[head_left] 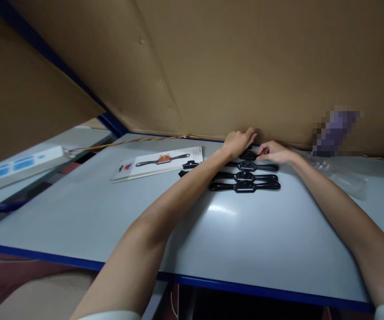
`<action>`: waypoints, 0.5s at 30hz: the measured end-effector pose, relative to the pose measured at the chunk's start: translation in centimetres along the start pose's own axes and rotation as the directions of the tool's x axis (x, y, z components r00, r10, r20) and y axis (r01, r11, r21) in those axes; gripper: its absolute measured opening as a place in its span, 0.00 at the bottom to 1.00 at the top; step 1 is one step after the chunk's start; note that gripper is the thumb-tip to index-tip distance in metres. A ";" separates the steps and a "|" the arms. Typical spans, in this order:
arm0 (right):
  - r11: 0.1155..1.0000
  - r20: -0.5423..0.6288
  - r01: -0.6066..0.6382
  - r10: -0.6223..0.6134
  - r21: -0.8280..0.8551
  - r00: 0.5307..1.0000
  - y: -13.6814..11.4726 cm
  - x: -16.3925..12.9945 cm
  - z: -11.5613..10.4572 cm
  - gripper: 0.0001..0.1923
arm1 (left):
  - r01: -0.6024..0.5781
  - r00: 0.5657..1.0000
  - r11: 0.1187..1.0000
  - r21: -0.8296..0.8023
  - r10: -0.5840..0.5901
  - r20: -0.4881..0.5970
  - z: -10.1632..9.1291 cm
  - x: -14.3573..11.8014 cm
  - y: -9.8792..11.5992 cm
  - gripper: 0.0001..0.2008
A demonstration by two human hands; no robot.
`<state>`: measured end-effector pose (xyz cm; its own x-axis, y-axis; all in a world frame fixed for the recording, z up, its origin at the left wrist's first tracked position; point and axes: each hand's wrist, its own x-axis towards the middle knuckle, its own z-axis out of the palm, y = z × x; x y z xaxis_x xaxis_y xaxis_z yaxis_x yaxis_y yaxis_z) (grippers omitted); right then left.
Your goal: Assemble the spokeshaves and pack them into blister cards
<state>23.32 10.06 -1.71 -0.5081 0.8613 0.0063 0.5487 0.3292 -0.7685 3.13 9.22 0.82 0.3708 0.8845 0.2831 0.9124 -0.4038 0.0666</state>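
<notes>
Several black spokeshaves lie in a row across the grey table, and the front spokeshave [245, 186] shows both handles and its middle body. My right hand [273, 152] pinches the right handle of the rearmost spokeshave [248, 154], its fingers closed. My left hand [240, 142] is bent over the back of the row, close to the cardboard wall. Its fingers are curled together, and what lies under them is hidden. My left forearm covers the left ends of some spokeshaves. A small black piece [190, 165] lies left of that forearm.
A blister card [161, 162] picturing a spokeshave lies left of the row. Clear plastic packaging [348, 180] lies at the right, near a blurred-out purple patch. A cardboard wall [211, 66] rises behind the table [245, 240]. A power strip [21, 166] with a cable sits far left.
</notes>
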 end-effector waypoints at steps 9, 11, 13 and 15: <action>0.998 -0.027 0.036 -0.037 -0.046 0.999 -0.4 -0.6 0.1 0.15 | -0.072 0.972 0.946 -0.317 -0.005 -0.237 -2.9 -7.7 -9.2 0.21; 0.997 -0.053 0.051 -0.054 -0.065 0.997 -0.4 -0.6 0.0 0.18 | -0.039 0.979 0.946 -0.322 -0.029 -0.203 -2.8 -10.0 -10.0 0.23; 0.996 -0.083 0.059 -0.064 -0.069 0.994 -0.4 -0.6 -0.1 0.20 | -0.022 0.981 0.951 -0.308 -0.038 -0.189 -2.6 -11.4 -10.4 0.24; 0.994 -0.157 0.066 -0.080 -0.092 0.984 -0.6 -0.8 0.0 0.18 | -0.041 0.974 0.961 -0.274 -0.023 -0.226 -2.6 -11.9 -10.7 0.24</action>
<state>23.38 9.16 -1.21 -0.4399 0.8822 0.1682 0.5728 0.4198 -0.7040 -11.53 2.41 -0.81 0.3009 0.8182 0.4899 0.8140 -0.4880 0.3151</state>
